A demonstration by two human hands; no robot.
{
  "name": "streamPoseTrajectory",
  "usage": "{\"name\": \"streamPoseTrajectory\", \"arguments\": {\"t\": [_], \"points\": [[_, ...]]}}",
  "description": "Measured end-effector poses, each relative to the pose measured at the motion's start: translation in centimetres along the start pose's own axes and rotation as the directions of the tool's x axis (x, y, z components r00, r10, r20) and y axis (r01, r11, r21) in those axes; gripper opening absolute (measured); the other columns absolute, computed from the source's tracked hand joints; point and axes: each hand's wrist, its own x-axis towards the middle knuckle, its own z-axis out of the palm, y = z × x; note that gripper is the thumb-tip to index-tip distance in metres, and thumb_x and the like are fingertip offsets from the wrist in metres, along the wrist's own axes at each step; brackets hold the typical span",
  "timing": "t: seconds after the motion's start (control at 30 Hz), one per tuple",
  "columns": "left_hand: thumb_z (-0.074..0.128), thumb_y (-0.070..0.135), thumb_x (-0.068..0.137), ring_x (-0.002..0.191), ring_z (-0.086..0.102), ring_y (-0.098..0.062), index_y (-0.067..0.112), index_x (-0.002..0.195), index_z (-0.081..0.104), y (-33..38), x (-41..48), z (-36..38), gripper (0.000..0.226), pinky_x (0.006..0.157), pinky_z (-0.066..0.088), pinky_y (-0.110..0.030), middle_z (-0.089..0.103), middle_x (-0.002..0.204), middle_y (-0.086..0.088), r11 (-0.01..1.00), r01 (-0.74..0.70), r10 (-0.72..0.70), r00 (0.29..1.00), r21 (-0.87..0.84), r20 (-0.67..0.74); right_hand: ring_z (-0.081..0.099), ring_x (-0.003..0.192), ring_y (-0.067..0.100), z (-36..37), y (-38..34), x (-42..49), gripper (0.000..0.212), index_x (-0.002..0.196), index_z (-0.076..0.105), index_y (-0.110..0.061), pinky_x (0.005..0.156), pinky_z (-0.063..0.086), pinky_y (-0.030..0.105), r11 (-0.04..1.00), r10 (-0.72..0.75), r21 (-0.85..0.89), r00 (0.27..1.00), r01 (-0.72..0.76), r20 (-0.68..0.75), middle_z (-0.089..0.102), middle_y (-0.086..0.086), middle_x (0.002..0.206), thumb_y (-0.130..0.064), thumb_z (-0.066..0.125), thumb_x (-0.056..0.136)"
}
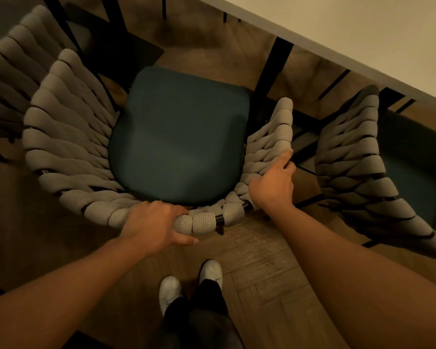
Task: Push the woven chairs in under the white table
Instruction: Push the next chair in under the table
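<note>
A woven chair (68,147) with thick grey rope wrapping and a dark green seat cushion (179,137) stands right below me, its seat facing the white table (363,31) at the upper right. My left hand (154,225) is closed over the chair's back rail near its middle. My right hand (275,182) grips the right armrest weave, forefinger stretched along it. A second woven chair (358,157) stands to the right, its seat partly under the table edge. A third one (13,61) shows at the upper left.
A black table leg (269,81) stands just beyond the chair's front right corner. Wooden herringbone floor (262,260) lies under me, with my white shoes (189,283) close behind the chair. Thin dark chair legs show under the table.
</note>
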Motion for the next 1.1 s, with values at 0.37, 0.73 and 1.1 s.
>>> {"name": "streamPoseTrajectory", "arguments": {"t": [0.37,0.73,1.1], "points": [[0.049,0.087,0.064,0.09,0.062,-0.009,0.044,0.119,0.059,0.3,-0.7,-0.3,0.07,0.067,0.036,-0.026,0.069,0.096,0.011,1.0,0.013,-0.013,0.998,0.004,-0.063,0.05,0.123,0.037,-0.7,0.0,0.6,0.106,0.159,-0.007,-0.018,0.087,0.045,0.035,0.993,0.012,0.116,1.0,-0.013,0.014,0.024,0.016,0.15,-0.012,0.071,0.088],[0.046,0.087,0.064,0.089,0.062,-0.008,0.044,0.119,0.058,1.7,-0.7,-0.7,0.071,0.067,0.032,-0.025,0.068,0.095,0.012,0.999,-0.039,0.039,0.994,0.005,-0.098,0.046,0.126,0.036,-2.1,1.8,0.5,0.097,0.159,0.0,-0.024,0.085,0.037,0.031,0.988,-0.022,0.154,0.998,0.029,-0.052,0.025,0.015,0.15,-0.012,0.066,0.09],[0.041,0.092,0.062,0.093,0.062,-0.013,0.045,0.117,0.056,3.5,2.2,-0.1,0.074,0.071,0.044,-0.028,0.068,0.098,0.012,0.989,-0.137,0.141,0.988,0.063,-0.058,0.043,0.128,0.037,-3.6,4.8,1.0,0.095,0.159,-0.002,-0.032,0.1,0.043,0.044,0.993,0.07,0.106,0.992,-0.058,-0.106,0.023,0.016,0.152,-0.019,0.065,0.092]]}}
